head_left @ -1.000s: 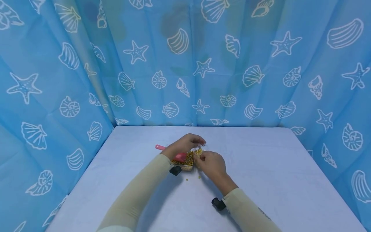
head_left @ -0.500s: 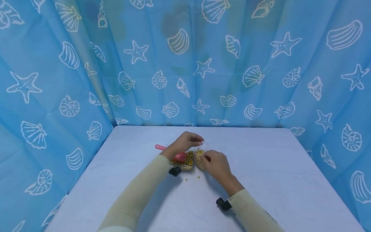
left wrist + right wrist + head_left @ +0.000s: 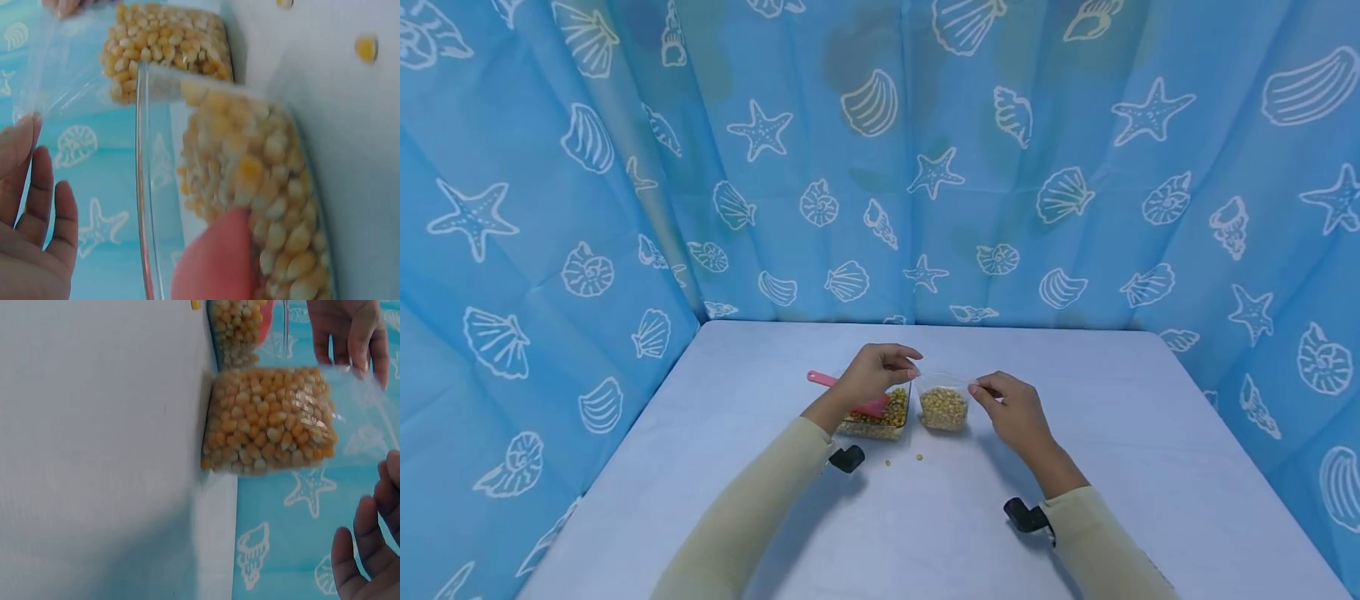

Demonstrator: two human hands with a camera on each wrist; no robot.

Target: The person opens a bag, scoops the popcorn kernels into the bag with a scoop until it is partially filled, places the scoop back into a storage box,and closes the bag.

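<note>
A clear plastic bag (image 3: pixel 943 408), its lower part full of corn kernels, stands upright on the table. My left hand (image 3: pixel 882 372) pinches one top corner of it between thumb and index finger. At the opposite top corner my right hand (image 3: pixel 1011 407) pinches the film the same way, so the mouth is stretched between them. Left of the bag sits a clear rectangular container (image 3: pixel 872 429) of corn kernels, partly under my left wrist. A pink scoop (image 3: pixel 822 378) lies in it, its blade on the kernels (image 3: pixel 294 244).
Two loose kernels (image 3: pixel 919 457) lie on the white table (image 3: pixel 1075 467) in front of the container and bag. A blue shell-patterned curtain (image 3: pixel 850 167) hangs behind the table and along its sides.
My right hand has moved right and up from the bag's front to its top right corner. The bag's mouth is now spread taut and the bag faces the head view. My left hand shifted slightly left.
</note>
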